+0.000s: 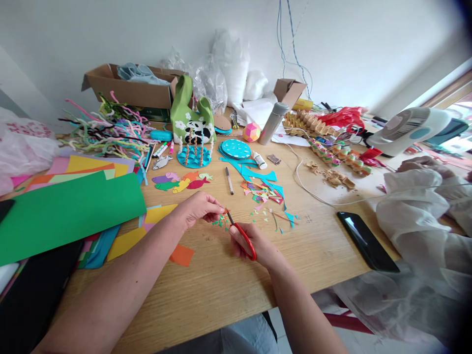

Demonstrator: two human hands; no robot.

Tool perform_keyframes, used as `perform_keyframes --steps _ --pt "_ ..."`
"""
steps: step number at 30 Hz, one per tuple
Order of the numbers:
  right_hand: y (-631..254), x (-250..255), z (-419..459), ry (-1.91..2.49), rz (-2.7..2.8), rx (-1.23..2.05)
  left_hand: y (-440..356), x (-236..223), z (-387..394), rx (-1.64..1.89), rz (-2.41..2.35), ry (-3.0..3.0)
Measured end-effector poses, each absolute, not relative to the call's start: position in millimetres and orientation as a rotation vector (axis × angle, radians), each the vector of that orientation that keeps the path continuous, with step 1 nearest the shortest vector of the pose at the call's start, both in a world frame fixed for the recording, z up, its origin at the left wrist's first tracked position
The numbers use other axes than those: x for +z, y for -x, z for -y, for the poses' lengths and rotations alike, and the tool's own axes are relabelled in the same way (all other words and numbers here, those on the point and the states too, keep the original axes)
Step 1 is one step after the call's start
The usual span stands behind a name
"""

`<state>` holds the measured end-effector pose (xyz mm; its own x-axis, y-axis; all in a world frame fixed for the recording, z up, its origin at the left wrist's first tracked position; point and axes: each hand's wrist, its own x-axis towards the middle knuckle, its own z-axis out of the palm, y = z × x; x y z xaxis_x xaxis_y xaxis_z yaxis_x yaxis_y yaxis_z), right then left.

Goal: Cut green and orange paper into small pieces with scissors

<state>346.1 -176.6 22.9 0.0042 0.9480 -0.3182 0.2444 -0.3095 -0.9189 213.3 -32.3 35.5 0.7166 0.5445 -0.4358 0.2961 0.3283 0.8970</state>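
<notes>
My right hand grips red-handled scissors, their blades pointing up and left. My left hand pinches a small orange paper scrap right at the blade tips. Tiny green paper bits lie on the wooden table just under both hands. An orange paper square rests beside my left forearm.
A large green sheet tops a stack of coloured paper at left. Paper fish, a pen, blue cut-outs and scraps lie ahead. A black phone lies right, near white plastic. Pipe cleaners, boxes, a fan stand behind.
</notes>
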Motion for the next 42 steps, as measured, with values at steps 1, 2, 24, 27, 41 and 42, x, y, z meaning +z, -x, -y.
perform_keyframes --steps 1,2,24,27,41,42 --pt "-346 23 177 1.619 1.248 1.348 -213 35 32 0.188 -0.807 -1.263" --pt "-346 23 177 1.62 1.249 1.345 -213 35 33 0.188 -0.807 -1.263" --pt "-345 23 176 1.656 1.164 1.349 -211 36 29 0.192 -0.811 -1.303" --pt "-345 22 176 1.622 1.107 1.326 -214 33 31 0.258 -0.824 -1.236" --pt "-347 27 161 1.568 1.101 1.452 -211 47 33 0.466 -0.873 -0.965" --pt "-348 30 157 1.571 1.119 1.447 -211 47 33 0.488 -0.883 -0.953"
